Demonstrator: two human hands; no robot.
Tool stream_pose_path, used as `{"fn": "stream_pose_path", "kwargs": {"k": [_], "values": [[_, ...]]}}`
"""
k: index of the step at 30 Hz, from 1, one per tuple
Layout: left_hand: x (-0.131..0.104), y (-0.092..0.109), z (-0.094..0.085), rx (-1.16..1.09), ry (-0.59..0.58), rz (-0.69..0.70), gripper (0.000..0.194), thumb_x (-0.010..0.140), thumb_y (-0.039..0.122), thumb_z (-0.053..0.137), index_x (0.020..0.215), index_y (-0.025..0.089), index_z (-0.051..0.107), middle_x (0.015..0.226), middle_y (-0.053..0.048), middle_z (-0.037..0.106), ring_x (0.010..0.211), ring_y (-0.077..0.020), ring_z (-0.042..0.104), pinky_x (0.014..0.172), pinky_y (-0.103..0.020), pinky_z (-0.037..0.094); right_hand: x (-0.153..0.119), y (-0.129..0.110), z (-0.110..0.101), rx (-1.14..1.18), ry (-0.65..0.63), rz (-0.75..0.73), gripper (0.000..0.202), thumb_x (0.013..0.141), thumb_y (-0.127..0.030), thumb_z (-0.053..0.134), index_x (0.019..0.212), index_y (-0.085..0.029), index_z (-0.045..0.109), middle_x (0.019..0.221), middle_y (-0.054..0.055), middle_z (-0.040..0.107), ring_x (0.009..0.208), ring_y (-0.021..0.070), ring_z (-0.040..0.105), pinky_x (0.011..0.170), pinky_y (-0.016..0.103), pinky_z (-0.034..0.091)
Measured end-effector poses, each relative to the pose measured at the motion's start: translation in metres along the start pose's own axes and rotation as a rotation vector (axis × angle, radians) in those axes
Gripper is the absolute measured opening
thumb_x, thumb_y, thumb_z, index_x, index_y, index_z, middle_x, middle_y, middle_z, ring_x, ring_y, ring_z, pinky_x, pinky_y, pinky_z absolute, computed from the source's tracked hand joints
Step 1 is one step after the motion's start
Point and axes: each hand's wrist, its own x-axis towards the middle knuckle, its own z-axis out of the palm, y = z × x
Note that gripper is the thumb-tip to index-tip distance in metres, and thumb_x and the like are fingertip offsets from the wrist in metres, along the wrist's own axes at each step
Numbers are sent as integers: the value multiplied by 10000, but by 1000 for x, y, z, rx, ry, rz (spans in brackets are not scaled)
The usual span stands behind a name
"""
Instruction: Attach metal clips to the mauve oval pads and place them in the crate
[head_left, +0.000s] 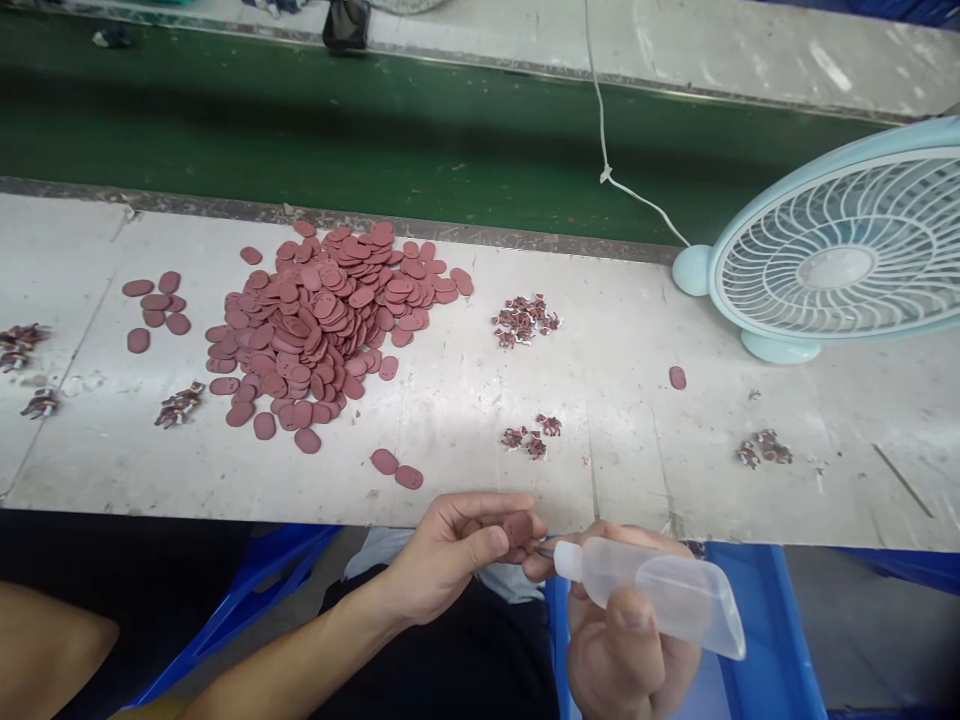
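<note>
A small oval reddish-brown disc [518,529] is lying between the thumb and fingertips of the left hand [469,550], which are pinching it near the table's edge. The right hand [634,620] is gripping a translucent white plastic squeeze bottle [652,585], its thin tip pointing at the disc. The left forearm is slanting up from below.

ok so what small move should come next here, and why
Probably guide the bottle's nozzle onto the oval piece: the left hand pinches the piece, and the right hand tilts the bottle with its nozzle close by, though contact is unclear.
</note>
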Motion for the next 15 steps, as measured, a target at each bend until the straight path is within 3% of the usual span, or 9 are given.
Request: {"fn": "stream_pose_path", "kwargs": {"k": [2, 4, 7, 11, 15], "values": [[0, 0, 0, 0, 0, 5, 346, 789, 374, 830, 1099, 224, 798, 987, -91, 814, 728, -153, 717, 773, -322, 578, -2, 1, 1, 40, 76, -12, 300, 848, -449, 603, 1066, -245, 572, 655, -8, 678, 554, 281, 679, 637, 493, 546], [0, 1, 0, 0, 3, 2, 341, 794, 369, 828, 1100, 222, 797, 991, -91, 816, 754, -162, 731, 784, -319, 582, -2, 0, 2, 62, 74, -18, 300, 845, -418, 637, 1085, -244, 590, 678, -4, 690, 576, 267, 682, 639, 469, 554], [0, 2, 0, -26, -1, -19, 336, 806, 354, 821, 1112, 220, 791, 1034, -96, 815, 866, -183, 757, 806, -280, 580, 7, -5, -4, 241, 63, 37, 252, 883, -432, 635, 1062, -255, 624, 669, -25, 649, 524, 199, 639, 511, 356, 543], [1, 5, -2, -59, -6, -30, 289, 837, 284, 796, 1114, 202, 787, 1141, -103, 786, 922, -167, 755, 790, -209, 569, 46, 7, -36, 821, -111, 389, 290, 950, -460, 546, 1114, -233, 620, 690, -24, 606, 579, 151, 651, 440, 240, 553], [0, 9, -6, -75, 3, -35, 259, 859, 253, 770, 1107, 180, 785, 1129, -105, 783, 916, -169, 758, 773, -200, 582, 100, 45, -74, 1539, -377, 726, 318, 962, -242, 507, 1261, -134, 494, 807, 6, 573, 724, 119, 659, 533, 171, 589]]}}
